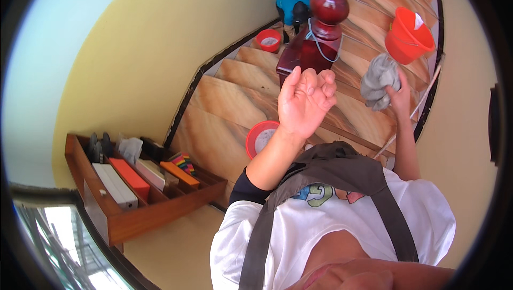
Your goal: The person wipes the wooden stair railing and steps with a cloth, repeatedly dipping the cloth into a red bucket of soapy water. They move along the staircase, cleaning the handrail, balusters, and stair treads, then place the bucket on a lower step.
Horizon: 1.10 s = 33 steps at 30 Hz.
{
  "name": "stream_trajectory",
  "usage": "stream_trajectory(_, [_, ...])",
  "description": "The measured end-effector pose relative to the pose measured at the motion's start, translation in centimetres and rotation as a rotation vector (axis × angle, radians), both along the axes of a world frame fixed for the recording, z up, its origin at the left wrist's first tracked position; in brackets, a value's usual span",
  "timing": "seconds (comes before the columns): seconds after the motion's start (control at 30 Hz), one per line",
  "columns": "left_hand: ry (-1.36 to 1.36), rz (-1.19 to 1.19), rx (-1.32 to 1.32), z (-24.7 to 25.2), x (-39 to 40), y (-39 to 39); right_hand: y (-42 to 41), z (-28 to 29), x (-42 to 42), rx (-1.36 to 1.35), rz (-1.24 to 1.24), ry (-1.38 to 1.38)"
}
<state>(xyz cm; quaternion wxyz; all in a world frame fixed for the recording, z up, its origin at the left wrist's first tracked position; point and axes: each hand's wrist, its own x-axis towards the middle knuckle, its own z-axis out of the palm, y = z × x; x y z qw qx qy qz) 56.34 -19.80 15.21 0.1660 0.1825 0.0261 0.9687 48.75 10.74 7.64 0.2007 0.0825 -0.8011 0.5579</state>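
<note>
My left hand (306,103) is raised palm up with its fingers loosely curled and holds nothing. It is in front of the dark red wooden newel post (312,51), which has a ball top and a light blue cord looped round it. To the right, my right hand (400,95) grips a bunched grey cloth (378,81) above the marble-patterned stairs (356,109). A red bucket (406,41) with a white thing at its rim stands beyond the cloth. Partly hidden behind my left forearm is a red basin (250,141) of cloudy, sudsy water.
Farther along, another person (290,7) in a blue top bends beside a second red basin (268,33). A thin pole (428,85) leans along the right wall. At left, a wooden rack (168,218) holds boxes and shoes. Black skirting edges both walls.
</note>
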Motion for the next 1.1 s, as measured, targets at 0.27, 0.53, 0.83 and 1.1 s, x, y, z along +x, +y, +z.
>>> stream_trajectory(0.27, [-0.159, 0.219, -0.073, -4.5, 0.6, -2.5, -5.1, 12.3, -13.2, 0.078, 0.018, 0.329])
stream_trajectory(0.53, [-0.384, 0.333, 0.012, -11.0, 2.9, -4.4, -11.0, 8.7, -26.1, 0.284, 0.578, -0.072])
stream_trajectory(0.83, [-0.400, 0.466, 0.027, -12.5, 3.9, -6.0, -11.7, 10.1, -21.9, 0.081, 0.212, 0.361])
stream_trajectory(1.1, [-0.412, 0.578, -0.129, -13.5, 3.6, -6.0, -22.6, 6.7, 0.8, 0.253, 0.926, 0.027])
